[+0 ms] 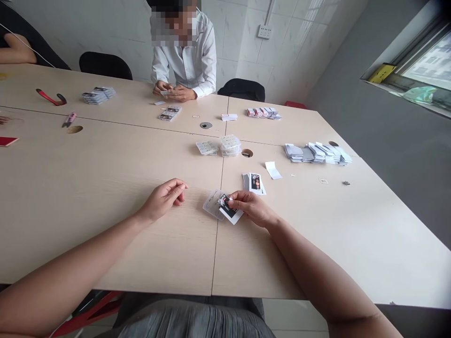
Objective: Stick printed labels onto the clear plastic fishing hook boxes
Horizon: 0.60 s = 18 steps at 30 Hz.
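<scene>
My right hand (252, 207) pinches a black-and-white printed card (230, 211) between thumb and fingers. Under the card, partly covered by it, a clear plastic case (212, 204) lies on the table. To the left and apart from the case is my left hand (165, 198), its fingers curled in with the thumb against them and nothing visible in them. Just beyond my right hand sits a small pile of printed cards (255, 183). Farther out are stacked clear plastic cases (230, 146) with more cases (207, 148) beside them.
Folded white papers (317, 153) stand in a row at right, near a loose white slip (273, 170). Across the table (105, 188), a person in a white shirt (183, 61) handles a small item, near filled cases (169, 113). Red-handled pliers (51, 97) lie far left.
</scene>
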### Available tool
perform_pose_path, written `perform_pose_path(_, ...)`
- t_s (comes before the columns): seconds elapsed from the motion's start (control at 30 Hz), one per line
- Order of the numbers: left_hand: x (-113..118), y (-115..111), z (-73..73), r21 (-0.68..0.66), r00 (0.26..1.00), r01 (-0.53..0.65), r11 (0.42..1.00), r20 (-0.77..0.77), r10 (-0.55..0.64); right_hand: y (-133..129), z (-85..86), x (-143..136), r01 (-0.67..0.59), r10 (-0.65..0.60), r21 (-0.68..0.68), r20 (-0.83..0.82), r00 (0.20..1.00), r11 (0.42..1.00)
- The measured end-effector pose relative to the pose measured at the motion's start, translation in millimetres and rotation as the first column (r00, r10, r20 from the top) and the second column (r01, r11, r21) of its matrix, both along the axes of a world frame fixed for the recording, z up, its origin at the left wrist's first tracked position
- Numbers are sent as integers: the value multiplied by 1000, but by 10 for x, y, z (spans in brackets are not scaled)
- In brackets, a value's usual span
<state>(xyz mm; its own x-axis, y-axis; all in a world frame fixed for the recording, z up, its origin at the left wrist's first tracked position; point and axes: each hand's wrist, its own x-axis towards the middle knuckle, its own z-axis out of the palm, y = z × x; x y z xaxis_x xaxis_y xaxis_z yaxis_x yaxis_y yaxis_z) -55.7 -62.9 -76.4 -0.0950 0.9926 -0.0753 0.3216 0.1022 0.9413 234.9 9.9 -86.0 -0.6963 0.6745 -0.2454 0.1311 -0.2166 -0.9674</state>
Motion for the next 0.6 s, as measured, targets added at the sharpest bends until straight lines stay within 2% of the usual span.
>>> perform_pose_path(0.37,-90,-7,-9,-104,997,69,992,-12,-70,4,42,33,-35,33,-92,-20,999,995)
perform_pose_path(0.6,-108,-4,25,-152,993,100,983,-44,-108,2,156,17,-82,75,-153,-51,996,985)
